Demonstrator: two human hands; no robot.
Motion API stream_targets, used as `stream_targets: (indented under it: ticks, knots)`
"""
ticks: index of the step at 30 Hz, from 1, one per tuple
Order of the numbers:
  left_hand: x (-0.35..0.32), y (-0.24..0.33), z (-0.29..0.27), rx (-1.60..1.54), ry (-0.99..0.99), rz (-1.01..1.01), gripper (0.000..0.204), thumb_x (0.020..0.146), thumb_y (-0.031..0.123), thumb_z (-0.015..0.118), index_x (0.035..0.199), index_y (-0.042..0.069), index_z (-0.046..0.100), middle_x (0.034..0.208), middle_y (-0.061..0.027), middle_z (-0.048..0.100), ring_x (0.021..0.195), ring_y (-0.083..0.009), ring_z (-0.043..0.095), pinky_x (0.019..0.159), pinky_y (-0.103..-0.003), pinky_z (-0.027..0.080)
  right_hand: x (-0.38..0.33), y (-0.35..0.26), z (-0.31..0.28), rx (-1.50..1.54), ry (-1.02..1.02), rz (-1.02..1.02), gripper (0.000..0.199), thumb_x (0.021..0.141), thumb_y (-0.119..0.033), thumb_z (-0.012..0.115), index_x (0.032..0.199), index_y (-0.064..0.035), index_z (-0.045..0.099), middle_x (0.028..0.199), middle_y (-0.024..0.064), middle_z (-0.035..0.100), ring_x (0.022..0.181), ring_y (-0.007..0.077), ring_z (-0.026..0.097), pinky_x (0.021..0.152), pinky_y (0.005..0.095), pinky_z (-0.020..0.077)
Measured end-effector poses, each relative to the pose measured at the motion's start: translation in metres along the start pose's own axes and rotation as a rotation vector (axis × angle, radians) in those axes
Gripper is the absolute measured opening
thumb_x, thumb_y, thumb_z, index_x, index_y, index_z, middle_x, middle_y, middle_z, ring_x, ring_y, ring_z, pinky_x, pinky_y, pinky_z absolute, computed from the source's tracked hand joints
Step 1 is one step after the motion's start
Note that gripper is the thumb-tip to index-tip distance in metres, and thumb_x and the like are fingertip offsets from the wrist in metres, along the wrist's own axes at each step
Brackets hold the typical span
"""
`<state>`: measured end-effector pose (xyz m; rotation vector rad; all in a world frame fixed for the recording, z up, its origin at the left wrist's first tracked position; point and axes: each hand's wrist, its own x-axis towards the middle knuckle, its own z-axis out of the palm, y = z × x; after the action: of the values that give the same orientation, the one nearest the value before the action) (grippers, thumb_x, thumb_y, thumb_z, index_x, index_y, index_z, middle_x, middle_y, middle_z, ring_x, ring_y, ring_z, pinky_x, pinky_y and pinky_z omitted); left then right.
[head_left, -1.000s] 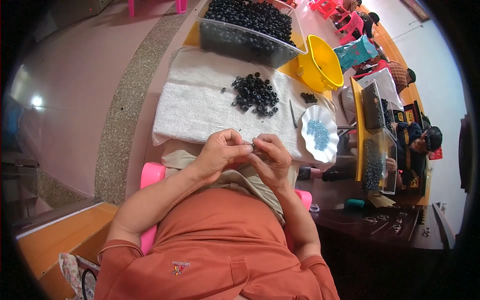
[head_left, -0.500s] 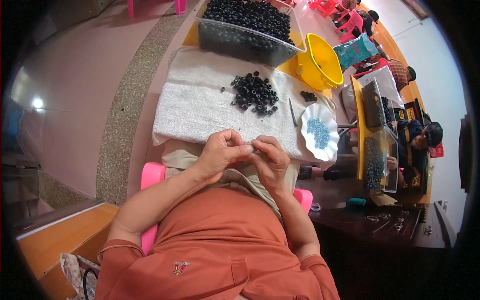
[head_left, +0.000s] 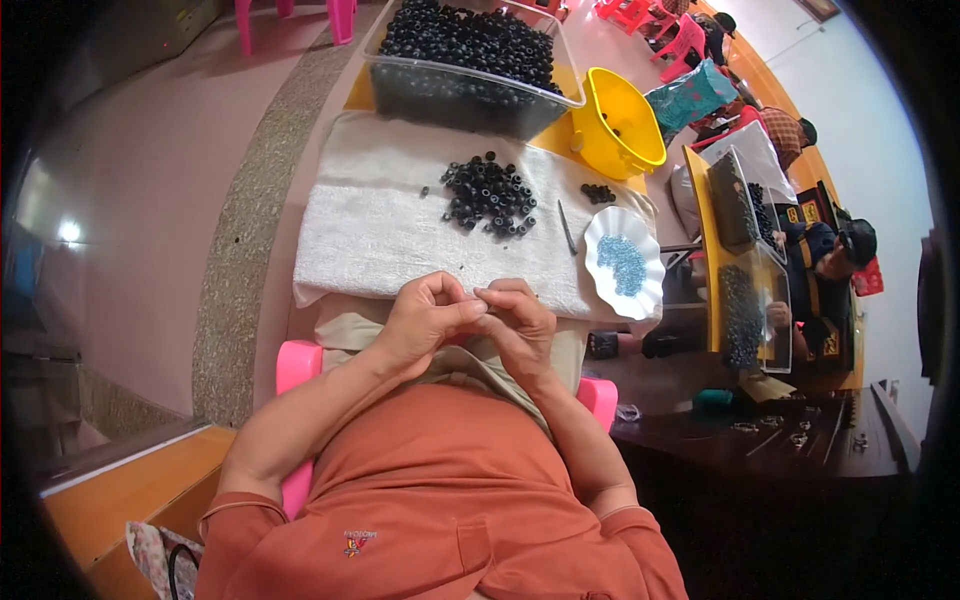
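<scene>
Above my lap, just off the near edge of the white towel (head_left: 375,235), my left hand (head_left: 425,320) and my right hand (head_left: 520,325) meet with their fingertips pinched together. Whatever sits between the fingertips is too small and covered to make out. Beyond my hands lies a loose pile of small black ring-shaped parts (head_left: 490,195). To its right rests a thin dark tool, perhaps tweezers (head_left: 567,227). A white scalloped dish (head_left: 650,275) holds tiny light-blue pieces (head_left: 620,263). A smaller black cluster (head_left: 598,193) sits behind the dish.
A clear plastic bin (head_left: 450,95) full of black parts stands at the table's far side, with a yellow basket (head_left: 620,135) to its right. On the right, another person (head_left: 835,265) sits by a yellow-edged table with clear bins (head_left: 745,315). Pink chair arms (head_left: 298,365) flank me.
The whole view has shifted slightly, so the table appears a little further left. My two hands stay pinched together in nearly the same pose.
</scene>
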<state>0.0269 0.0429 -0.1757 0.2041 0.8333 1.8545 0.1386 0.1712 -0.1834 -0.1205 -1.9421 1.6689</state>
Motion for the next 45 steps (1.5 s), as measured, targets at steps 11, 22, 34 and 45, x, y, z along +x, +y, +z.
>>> stream_targets:
  ticks: [11, 22, 34, 45]
  knots:
    - [0.006, -0.002, 0.004, 0.003, 0.039, -0.025, 0.015, 0.085, -0.001, 0.068, 0.084, 0.005, 0.055, 0.084, -0.0051, 0.063, 0.077, -0.0128, 0.064, 0.07, -0.025, 0.055, -0.004, 0.009, -0.005, 0.03, 0.036, -0.008, 0.031, 0.079, 0.012, 0.069, 0.109, 0.0023, 0.064, 0.108, 0.01, 0.056, 0.094, 0.0163, 0.06, 0.079, 0.0261, 0.0514]
    - [0.002, -0.006, 0.004, 0.117, 0.041, 0.012, 0.014, 0.087, 0.0, 0.068, 0.088, 0.004, 0.055, 0.086, -0.007, 0.065, 0.076, -0.0148, 0.065, 0.066, -0.028, 0.057, 0.011, -0.017, -0.007, -0.766, 0.047, -0.571, 0.045, 0.07, 0.003, 0.072, 0.114, 0.0015, 0.058, 0.092, 0.015, 0.066, 0.077, 0.0307, 0.064, 0.065, 0.036, 0.0528]
    - [0.0, -0.01, 0.003, 0.191, 0.014, -0.006, 0.013, 0.087, 0.003, 0.069, 0.089, 0.003, 0.056, 0.089, -0.0069, 0.065, 0.08, -0.0135, 0.065, 0.071, -0.028, 0.056, 0.01, -0.022, -0.015, -0.681, -0.067, -0.416, 0.047, 0.071, 0.002, 0.075, 0.115, 0.0005, 0.057, 0.084, 0.0137, 0.066, 0.069, 0.0267, 0.064, 0.06, 0.034, 0.0506]
    - [-0.003, -0.008, 0.004, 0.222, 0.038, 0.033, 0.014, 0.087, 0.008, 0.071, 0.09, 0.004, 0.058, 0.083, -0.0031, 0.064, 0.073, -0.0084, 0.061, 0.067, -0.022, 0.051, 0.06, -0.046, -0.067, -0.808, 0.047, -0.419, 0.028, 0.074, 0.006, 0.072, 0.1, -0.0019, 0.064, 0.085, 0.0122, 0.066, 0.076, 0.026, 0.064, 0.068, 0.0325, 0.0512]
